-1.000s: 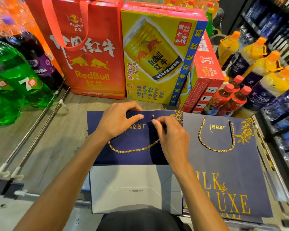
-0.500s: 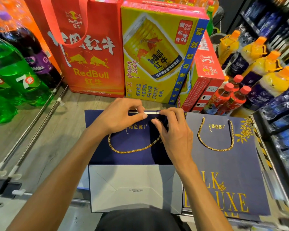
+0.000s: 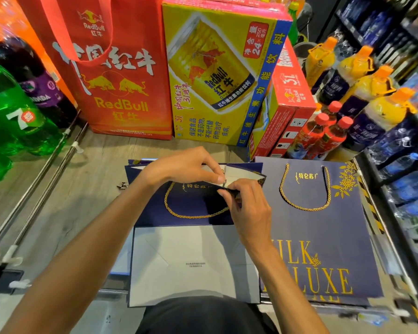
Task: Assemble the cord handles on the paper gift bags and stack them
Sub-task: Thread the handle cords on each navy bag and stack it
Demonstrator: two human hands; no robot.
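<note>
A navy paper gift bag (image 3: pixel 193 206) lies flat before me, its white folded bottom (image 3: pixel 191 261) toward me. A gold cord handle (image 3: pixel 191 214) loops across its front. My right hand (image 3: pixel 249 208) pinches the bag's top front edge and lifts it, showing the white inside. My left hand (image 3: pixel 186 166) reaches over the opening and pinches the cord's end at the hole near the rim. To the right, a finished navy bag (image 3: pixel 323 237) with its own gold cord handle (image 3: pixel 304 189) lies on a stack of such bags.
A red RedBull bag (image 3: pixel 116 68) and a yellow RedBull carton (image 3: pixel 217 75) stand just behind. Green soda bottles (image 3: pixel 12 112) crowd the left, orange and red drink bottles (image 3: pixel 328 133) the right. Metal rails (image 3: pixel 39 177) cross the wooden surface at left. A small metal scrap (image 3: pixel 122 185) lies nearby.
My right hand has lifted the bag's top front edge, opening its mouth. My left hand shifted to the rim above the hole. Both hands sit a little higher and closer together.
</note>
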